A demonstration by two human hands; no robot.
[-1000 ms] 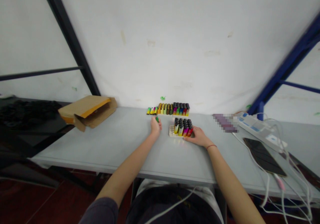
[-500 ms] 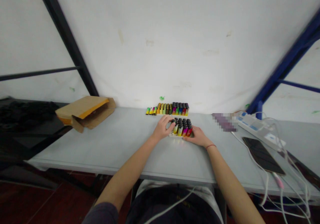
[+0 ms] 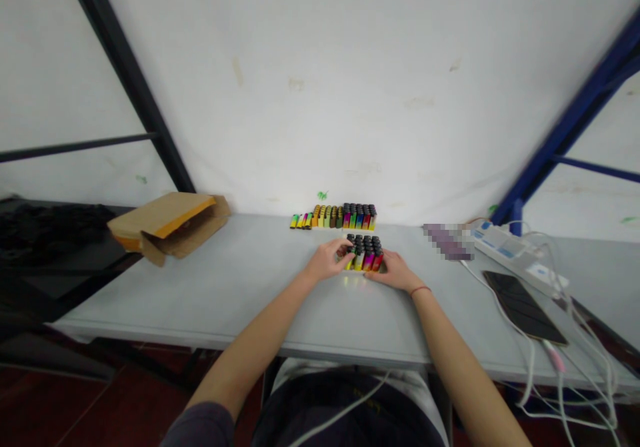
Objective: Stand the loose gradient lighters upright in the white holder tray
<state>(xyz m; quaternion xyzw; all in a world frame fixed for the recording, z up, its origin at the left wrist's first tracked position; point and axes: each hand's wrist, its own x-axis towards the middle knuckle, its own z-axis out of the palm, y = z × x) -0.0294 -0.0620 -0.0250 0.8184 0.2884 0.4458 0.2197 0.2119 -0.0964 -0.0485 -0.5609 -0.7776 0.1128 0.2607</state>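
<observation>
A pale tray (image 3: 356, 273) holds upright lighters (image 3: 369, 260) in rows, black-topped, with yellow, white, magenta and red bodies. At its left end is my left hand (image 3: 326, 260), thumb and fingers pinched around a lighter, mostly hidden by the fingers. My right hand (image 3: 399, 272) grips the right end of this tray, thumb along the front and fingers at the side. Behind, close to the wall, stand more lighters in rows: a black-topped set (image 3: 359, 216) and a yellow-topped set (image 3: 327, 216). Several loose lighters (image 3: 301, 221) lie left of them.
An open cardboard box (image 3: 167, 220) lies at the table's left. To the right are a phone (image 3: 524, 307), a white power strip (image 3: 520, 257), white cables (image 3: 530, 367) and a blurred-out purple object (image 3: 447, 242). A wall (image 3: 320, 100) rises behind the grey table (image 3: 240, 287).
My left hand has shifted slightly right and down against the left end of the tray, its fingers lower among the lighters. My right hand keeps its hold on the tray.
</observation>
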